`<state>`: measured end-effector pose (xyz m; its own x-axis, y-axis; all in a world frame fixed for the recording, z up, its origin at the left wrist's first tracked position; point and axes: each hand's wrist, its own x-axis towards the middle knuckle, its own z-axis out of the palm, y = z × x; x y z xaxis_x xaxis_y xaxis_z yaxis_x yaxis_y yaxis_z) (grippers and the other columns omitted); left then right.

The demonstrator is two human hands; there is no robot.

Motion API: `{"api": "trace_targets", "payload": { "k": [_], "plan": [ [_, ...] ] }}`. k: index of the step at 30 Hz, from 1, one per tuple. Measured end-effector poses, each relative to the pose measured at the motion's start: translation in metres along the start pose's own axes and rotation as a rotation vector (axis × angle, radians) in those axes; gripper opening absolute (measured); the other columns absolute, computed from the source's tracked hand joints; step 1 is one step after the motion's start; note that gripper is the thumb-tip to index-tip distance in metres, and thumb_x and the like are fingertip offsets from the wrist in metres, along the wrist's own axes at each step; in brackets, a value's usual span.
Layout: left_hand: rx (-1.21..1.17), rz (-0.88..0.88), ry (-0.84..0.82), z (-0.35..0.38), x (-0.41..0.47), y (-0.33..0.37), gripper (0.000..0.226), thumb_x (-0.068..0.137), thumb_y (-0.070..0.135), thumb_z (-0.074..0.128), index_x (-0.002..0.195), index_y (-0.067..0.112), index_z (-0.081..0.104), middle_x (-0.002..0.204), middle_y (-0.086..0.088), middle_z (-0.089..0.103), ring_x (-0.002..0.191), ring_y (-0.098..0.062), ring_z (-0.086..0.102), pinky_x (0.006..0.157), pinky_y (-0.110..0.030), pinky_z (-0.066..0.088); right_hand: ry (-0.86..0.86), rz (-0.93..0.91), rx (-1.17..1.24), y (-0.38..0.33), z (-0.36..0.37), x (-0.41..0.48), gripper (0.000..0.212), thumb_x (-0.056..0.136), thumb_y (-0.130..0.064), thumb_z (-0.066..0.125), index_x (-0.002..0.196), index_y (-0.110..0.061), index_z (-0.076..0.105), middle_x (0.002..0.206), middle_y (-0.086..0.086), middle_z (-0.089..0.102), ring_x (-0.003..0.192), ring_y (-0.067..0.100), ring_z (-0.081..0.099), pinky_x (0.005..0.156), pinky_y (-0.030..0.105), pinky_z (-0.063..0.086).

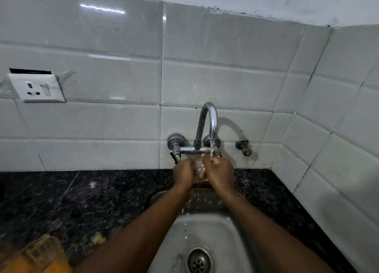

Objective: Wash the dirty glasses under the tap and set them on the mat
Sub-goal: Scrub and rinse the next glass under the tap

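Left hand (183, 173) and right hand (220, 174) both grip a clear glass (198, 170) between them, under the tap (207, 125) stream, over the sink (207, 225) back rim. The open basin lies beneath the wrists. A second glass (41, 252) stands on the orange mat (57, 262), far left of the left hand and nearer the camera, on the counter (92, 201).

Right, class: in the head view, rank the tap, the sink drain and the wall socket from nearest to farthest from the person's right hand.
1. Tap, directly above the right hand, which holds the glass under it.
2. Drain, lower in the sink, towards the person.
3. Socket, far to the left on the wall.
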<state>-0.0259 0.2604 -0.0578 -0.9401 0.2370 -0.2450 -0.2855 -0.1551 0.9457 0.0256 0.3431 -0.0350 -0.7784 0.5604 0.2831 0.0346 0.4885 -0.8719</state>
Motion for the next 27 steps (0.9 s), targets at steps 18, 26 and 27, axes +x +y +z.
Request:
{"api": "trace_targets", "payload": {
  "k": [18, 26, 27],
  "plan": [
    [1.275, 0.932, 0.133, 0.009, -0.010, 0.023, 0.031, 0.092, 0.039, 0.046, 0.103, 0.020, 0.068, 0.092, -0.005, 0.071, 0.077, -0.025, 0.068, 0.070, -0.032, 0.052, -0.171, 0.786, 0.747, 0.014, 0.008, -0.014, 0.034, 0.094, -0.037, 0.058, 0.069, -0.015, 0.064, 0.056, 0.001, 0.059, 0.046, 0.012, 0.051, 0.043, 0.020, 0.036],
    [0.106, -0.283, -0.193, -0.020, 0.006, 0.008, 0.039, 0.097, 0.029, 0.029, 0.070, 0.011, 0.052, 0.053, -0.006, 0.050, 0.042, -0.018, 0.045, 0.037, -0.018, 0.029, -0.218, -0.121, -0.033, 0.005, 0.006, -0.014, 0.035, 0.099, -0.041, 0.051, 0.079, -0.017, 0.065, 0.062, -0.002, 0.069, 0.052, 0.008, 0.068, 0.050, 0.018, 0.052],
    [0.051, -0.305, -0.235, -0.021, 0.007, 0.005, 0.040, 0.098, 0.031, 0.029, 0.073, 0.010, 0.053, 0.054, -0.006, 0.050, 0.042, -0.018, 0.046, 0.036, -0.018, 0.030, -0.274, -0.162, -0.049, 0.008, 0.002, -0.014, 0.035, 0.100, -0.041, 0.050, 0.079, -0.016, 0.065, 0.061, 0.000, 0.069, 0.051, 0.008, 0.068, 0.049, 0.019, 0.053]
  ]
}}
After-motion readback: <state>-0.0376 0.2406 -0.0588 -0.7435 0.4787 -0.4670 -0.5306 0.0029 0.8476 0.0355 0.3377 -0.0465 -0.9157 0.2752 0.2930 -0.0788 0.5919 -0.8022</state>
